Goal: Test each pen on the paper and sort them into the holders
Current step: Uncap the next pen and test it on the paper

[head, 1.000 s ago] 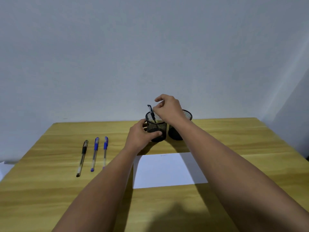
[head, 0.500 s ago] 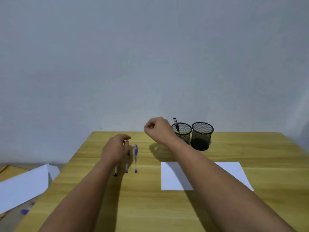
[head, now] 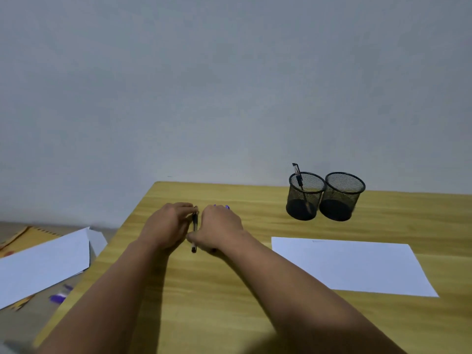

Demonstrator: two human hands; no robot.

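A black pen (head: pixel 195 224) lies lengthwise near the table's left side, pinched between both hands. My left hand (head: pixel 167 226) has its fingertips on the pen's upper end. My right hand (head: pixel 221 227) presses its thumb on the lower barrel. Blue pen caps (head: pixel 226 207) peek out behind my right hand; the rest of those pens is hidden. Two black mesh holders stand at the back: the left holder (head: pixel 305 200) has one black pen (head: pixel 297 173) standing in it, the right holder (head: pixel 341 200) looks empty. The white paper (head: pixel 352 267) lies to the right of my hands.
The wooden table (head: pixel 229 302) ends at its left edge close to my left forearm. Beyond that edge, on the floor, lie white sheets (head: pixel 43 264), an orange envelope (head: pixel 23 235) and a small purple item (head: pixel 60 296). A plain wall stands behind the table.
Both hands left the holders and moved left to the row of pens. My right hand came down beside the left one, and both now touch the black pen. The view swung left.
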